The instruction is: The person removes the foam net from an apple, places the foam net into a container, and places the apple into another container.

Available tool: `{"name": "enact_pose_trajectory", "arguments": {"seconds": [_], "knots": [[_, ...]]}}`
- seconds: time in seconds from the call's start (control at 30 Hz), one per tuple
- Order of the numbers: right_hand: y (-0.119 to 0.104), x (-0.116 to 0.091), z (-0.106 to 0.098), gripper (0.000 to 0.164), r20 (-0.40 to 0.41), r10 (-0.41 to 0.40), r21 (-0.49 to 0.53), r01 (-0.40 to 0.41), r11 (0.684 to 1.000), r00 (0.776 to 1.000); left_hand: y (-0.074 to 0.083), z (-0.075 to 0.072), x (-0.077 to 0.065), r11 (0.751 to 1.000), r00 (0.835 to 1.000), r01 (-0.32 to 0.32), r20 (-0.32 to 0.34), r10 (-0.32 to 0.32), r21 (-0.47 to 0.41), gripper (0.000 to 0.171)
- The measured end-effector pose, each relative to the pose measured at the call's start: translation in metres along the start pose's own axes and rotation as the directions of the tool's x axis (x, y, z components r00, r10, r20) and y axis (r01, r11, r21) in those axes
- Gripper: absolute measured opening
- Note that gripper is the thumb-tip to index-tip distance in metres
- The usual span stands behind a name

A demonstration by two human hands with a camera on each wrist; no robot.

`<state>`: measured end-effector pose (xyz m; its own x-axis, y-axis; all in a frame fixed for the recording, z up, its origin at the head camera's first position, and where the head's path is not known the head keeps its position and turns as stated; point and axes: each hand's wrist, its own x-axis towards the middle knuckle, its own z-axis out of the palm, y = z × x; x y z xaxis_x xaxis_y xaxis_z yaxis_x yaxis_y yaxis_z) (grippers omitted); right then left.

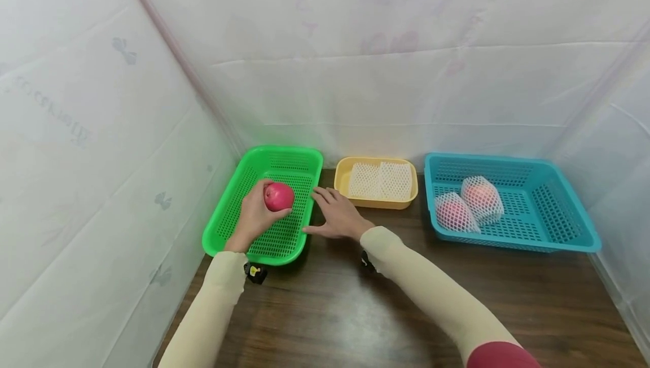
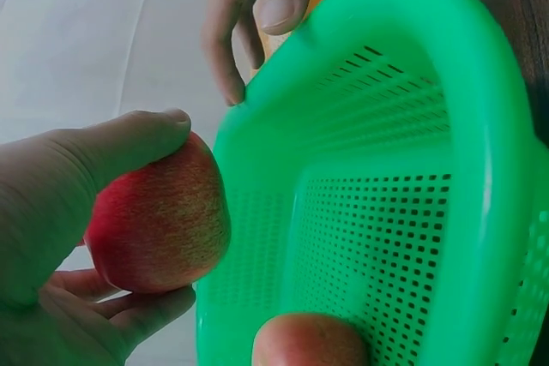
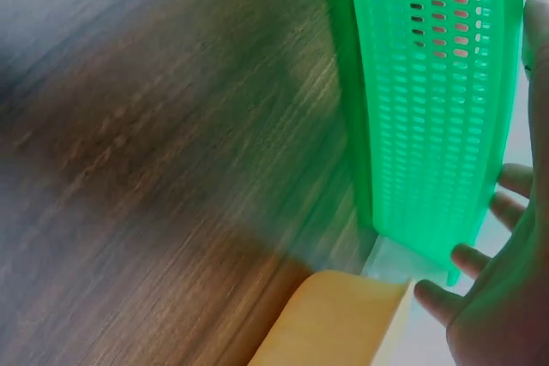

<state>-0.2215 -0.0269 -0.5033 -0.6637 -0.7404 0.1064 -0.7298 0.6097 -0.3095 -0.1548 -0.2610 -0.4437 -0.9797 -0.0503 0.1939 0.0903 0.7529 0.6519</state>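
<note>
My left hand [image 1: 253,217] grips a red apple [image 1: 279,196], thumb on one side and fingers on the other. The apple is over the green basket [image 1: 284,149] at the left. In the left wrist view a second apple [image 2: 310,342] lies low inside the basket; the head view does not show it. Fingers spread, my right hand [image 1: 339,215] is at the basket's right rim, its fingertips right by the edge. In the right wrist view those fingers stretch along the outer side of the green wall [image 3: 429,143].
A small yellow tray [image 1: 378,204] with white foam nets [image 1: 381,180] stands beside the basket. Further right, a blue basket [image 1: 563,221] holds two fruits in foam nets [image 1: 456,211]. White sheeting [image 1: 355,91] walls the back and sides of the brown wooden table [image 1: 325,311].
</note>
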Motion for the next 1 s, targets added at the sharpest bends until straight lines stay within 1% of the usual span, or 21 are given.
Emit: {"name": "enact_pose_trajectory", "arguments": {"seconds": [0.2, 0.37, 0.43, 0.67, 0.83, 1.0], "knots": [[0.001, 0.001, 0.004, 0.103, -0.021, 0.022, -0.007, -0.022, 1.0, 1.0, 0.0, 0.002, 0.007, 1.0, 1.0, -0.006, 0.013, 0.005, 0.023, 0.081], [0.001, 0.001, 0.003, 0.104, -0.016, 0.037, 0.029, -0.037, 0.999, 0.999, -0.003, 0.002, 0.016, 0.997, 0.999, -0.028, 0.027, 0.026, 0.065, 0.079], [0.0, 0.0, 0.002, 0.104, -0.006, 0.046, 0.05, -0.046, 0.998, 0.999, -0.005, 0.002, 0.02, 0.996, 0.999, -0.033, 0.043, 0.029, 0.079, 0.079], [-0.004, 0.0, 0.003, 0.103, 0.027, 0.066, 0.089, -0.068, 0.994, 0.997, -0.007, 0.001, 0.03, 0.99, 0.993, -0.021, 0.114, 0.005, 0.14, 0.08], [-0.006, 0.001, 0.003, 0.103, 0.035, 0.073, 0.093, -0.076, 0.993, 0.997, -0.008, 0.001, 0.035, 0.982, 0.99, -0.014, 0.143, -0.013, 0.187, 0.079], [-0.006, 0.001, 0.004, 0.103, 0.037, 0.079, 0.089, -0.082, 0.993, 0.996, -0.011, 0.002, 0.039, 0.974, 0.983, 0.01, 0.175, -0.051, 0.227, 0.078]]}}
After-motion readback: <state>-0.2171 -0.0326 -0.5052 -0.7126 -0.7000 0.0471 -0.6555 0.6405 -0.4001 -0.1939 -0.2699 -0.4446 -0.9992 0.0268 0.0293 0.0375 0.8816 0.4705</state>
